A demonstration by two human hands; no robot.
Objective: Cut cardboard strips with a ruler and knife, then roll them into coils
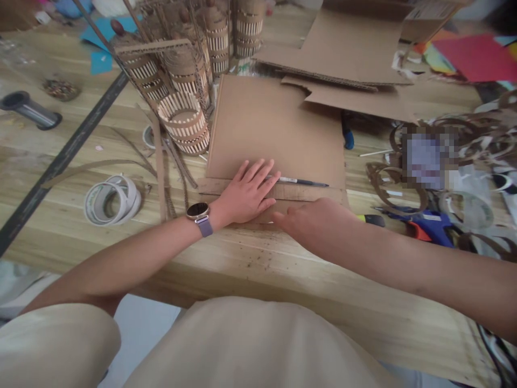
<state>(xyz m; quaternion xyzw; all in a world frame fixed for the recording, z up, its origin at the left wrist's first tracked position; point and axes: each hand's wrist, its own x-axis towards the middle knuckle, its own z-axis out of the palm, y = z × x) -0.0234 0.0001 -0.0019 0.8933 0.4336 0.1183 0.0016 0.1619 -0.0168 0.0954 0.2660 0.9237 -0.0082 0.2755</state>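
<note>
My left hand [252, 194], with a watch [197, 210] on its wrist, lies flat with fingers spread on a brown cardboard sheet [278, 129]. Under that palm runs a narrow cardboard strip [299, 191] along the sheet's near edge. A pen [305, 182] lies across the sheet just past my left fingertips. Close by on the right, my right hand [311, 218] is closed over the near edge of the cardboard, its fingers curled down. Whatever it grips is hidden beneath the hand.
Slatted cardboard towers [186, 124] stand at the back left. Tape rolls [112, 199] and a dark metal bar [64, 156] lie on the left. Cut cardboard [343, 48] is piled behind the sheet. A blue glue gun [434, 225] and curled cardboard strips [398, 186] lie on the right.
</note>
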